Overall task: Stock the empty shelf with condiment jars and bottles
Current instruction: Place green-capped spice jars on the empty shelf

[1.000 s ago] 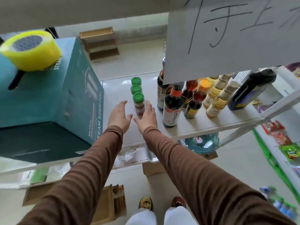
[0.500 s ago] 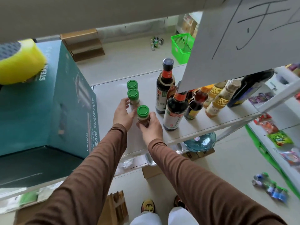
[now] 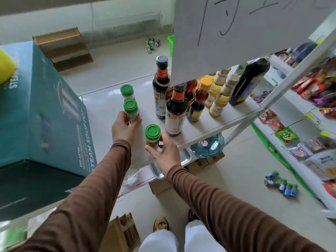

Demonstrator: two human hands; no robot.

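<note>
Three green-capped spice jars are on the white shelf [image 3: 101,106]. My right hand [image 3: 164,151] grips the nearest jar [image 3: 153,135] near the shelf's front edge. My left hand [image 3: 124,127] holds the middle jar [image 3: 131,110] between thumb and fingers. The far jar [image 3: 127,92] stands free behind it. To the right stand two dark soy sauce bottles [image 3: 175,111], amber oil bottles [image 3: 199,102], pale yellow-capped bottles [image 3: 221,99] and a black jug [image 3: 247,82].
A teal steam soup pot box [image 3: 47,115] fills the shelf's left side. A white handwritten sign [image 3: 245,30] hangs over the bottles. A water jug [image 3: 209,144] and cardboard boxes [image 3: 203,162] lie below. Snack shelves [image 3: 309,124] stand right. Small bottles [image 3: 281,184] lie on the floor.
My right hand has drawn the nearest jar toward the front edge and to the right. My left hand has closed round the middle jar. The view has swung right.
</note>
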